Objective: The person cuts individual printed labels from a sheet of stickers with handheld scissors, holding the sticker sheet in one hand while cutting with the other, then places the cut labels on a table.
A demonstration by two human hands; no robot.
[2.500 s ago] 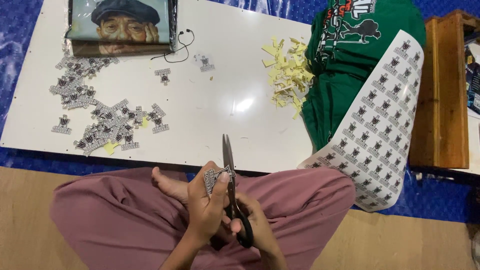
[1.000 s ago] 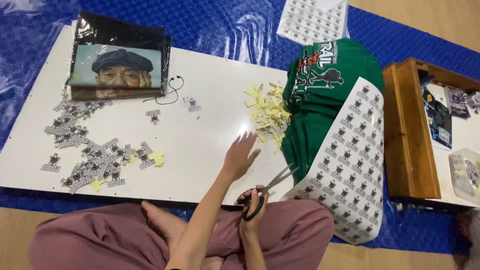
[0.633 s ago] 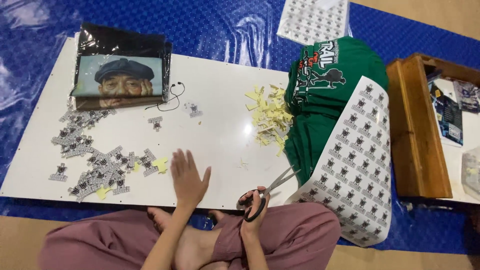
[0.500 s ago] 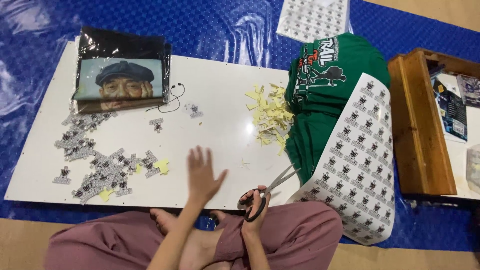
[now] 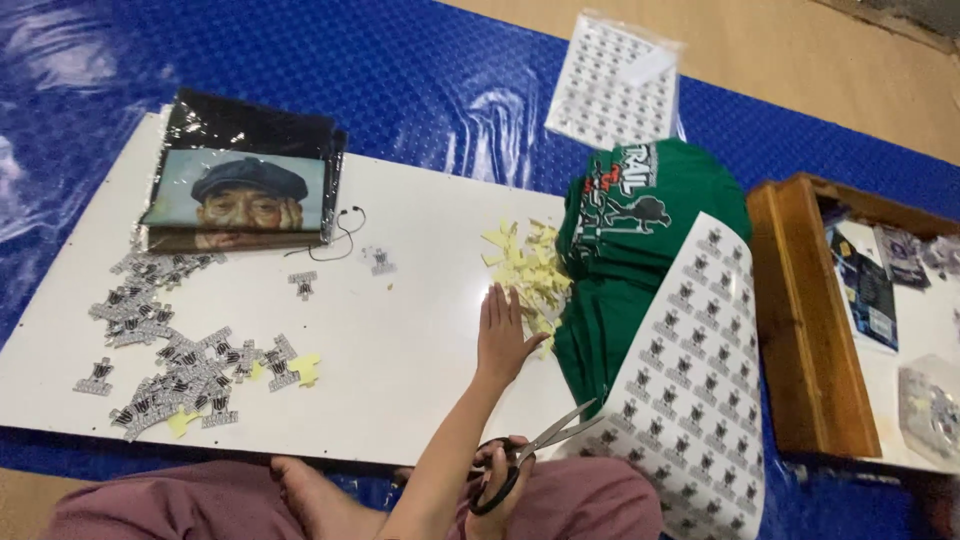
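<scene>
A glossy blue tarp covers a pale wooden floor. On it lies a low white board, overhead light glinting, wooden tray alongside.

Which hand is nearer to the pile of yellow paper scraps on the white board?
Left. The left hand lies flat on the white board, its fingertips right at the edge of the yellow scraps. The right hand is back over the lap, holding the scissors.
</scene>
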